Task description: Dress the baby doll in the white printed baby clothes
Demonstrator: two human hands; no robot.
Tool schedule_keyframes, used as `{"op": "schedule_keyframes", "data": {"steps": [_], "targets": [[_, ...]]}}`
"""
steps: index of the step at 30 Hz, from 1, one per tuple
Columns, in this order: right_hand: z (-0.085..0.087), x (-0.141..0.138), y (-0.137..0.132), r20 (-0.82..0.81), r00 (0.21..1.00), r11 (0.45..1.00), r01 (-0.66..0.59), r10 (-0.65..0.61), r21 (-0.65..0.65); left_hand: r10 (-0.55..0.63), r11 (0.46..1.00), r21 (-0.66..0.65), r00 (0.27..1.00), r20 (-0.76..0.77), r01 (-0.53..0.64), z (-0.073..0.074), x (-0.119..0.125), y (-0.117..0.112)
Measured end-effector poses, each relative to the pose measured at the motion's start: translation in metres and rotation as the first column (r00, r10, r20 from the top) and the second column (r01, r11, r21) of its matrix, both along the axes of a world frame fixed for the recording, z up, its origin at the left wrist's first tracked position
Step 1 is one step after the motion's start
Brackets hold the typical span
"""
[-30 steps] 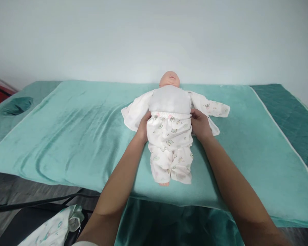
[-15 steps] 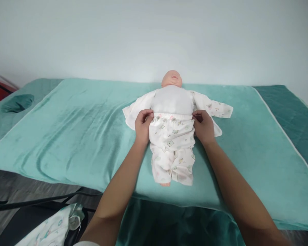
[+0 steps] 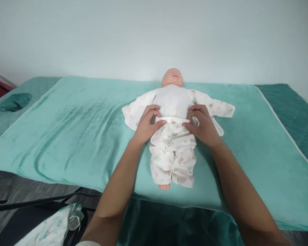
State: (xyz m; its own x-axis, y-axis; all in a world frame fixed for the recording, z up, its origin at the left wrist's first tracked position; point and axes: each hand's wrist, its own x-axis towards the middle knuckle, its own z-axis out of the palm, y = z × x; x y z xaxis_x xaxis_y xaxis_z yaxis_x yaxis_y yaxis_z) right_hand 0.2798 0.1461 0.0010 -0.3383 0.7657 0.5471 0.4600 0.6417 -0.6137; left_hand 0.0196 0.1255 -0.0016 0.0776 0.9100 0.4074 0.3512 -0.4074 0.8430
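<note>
In from the sides come left hand (image 3: 149,125) and right hand (image 3: 203,125), now over the waistband's front (image 3: 175,119), whether pinching it I can't tell.

Left forearm (image 3: 119,179) and right forearm (image 3: 240,182) angle inward from the lower edge. Left hand (image 3: 147,126) at centre, right hand (image 3: 206,127) right of centre; fingers curved, thumbs inward.

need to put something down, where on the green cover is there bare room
Widest: the rumpled green cover left of the jacket. Another stretch lies between the printed sleeve and the dark quilted strip on the right. Crowded: the middle, where the doll lies amid the spread jacket, left hand and right hand at its trousers.
</note>
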Motion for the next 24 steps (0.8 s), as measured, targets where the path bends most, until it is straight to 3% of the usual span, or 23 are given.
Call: {"op": "schedule_keyframes", "data": {"steps": [3, 6, 12, 16, 20, 24], "targets": [[0.004, -0.004, 0.004, 0.067, 0.997, 0.998, -0.05, 0.047, 0.047, -0.027, 0.999, -0.024, 0.999, -0.018, 0.026, 0.006, -0.001, 0.004], [0.008, -0.011, 0.01, 0.089, 0.996, 0.998, -0.023, 0.018, 0.051, 0.009, 0.997, -0.073, 1.0, 0.017, -0.008, 0.012, -0.001, 0.016], [0.01, -0.025, 0.056, 0.014, 0.974, 0.96, 0.227, -0.228, -0.165, 0.108, 0.987, -0.132, 0.989, 0.1, -0.094, 0.015, 0.001, 0.066], [0.009, -0.027, 0.077, -0.066, 0.968, 0.944, 0.218, -0.242, -0.249, 0.102, 0.982, -0.173, 0.983, 0.153, -0.075, 0.008, 0.002, 0.079], [0.008, -0.023, 0.073, -0.068, 0.987, 0.981, 0.133, -0.144, -0.144, 0.087, 0.995, -0.064, 0.994, 0.063, -0.083, 0.004, 0.003, 0.069], [0.005, -0.021, 0.074, -0.041, 0.996, 0.997, 0.074, -0.076, -0.038, 0.047, 0.993, 0.11, 0.999, 0.011, -0.048, 0.011, 0.004, 0.066]]}}
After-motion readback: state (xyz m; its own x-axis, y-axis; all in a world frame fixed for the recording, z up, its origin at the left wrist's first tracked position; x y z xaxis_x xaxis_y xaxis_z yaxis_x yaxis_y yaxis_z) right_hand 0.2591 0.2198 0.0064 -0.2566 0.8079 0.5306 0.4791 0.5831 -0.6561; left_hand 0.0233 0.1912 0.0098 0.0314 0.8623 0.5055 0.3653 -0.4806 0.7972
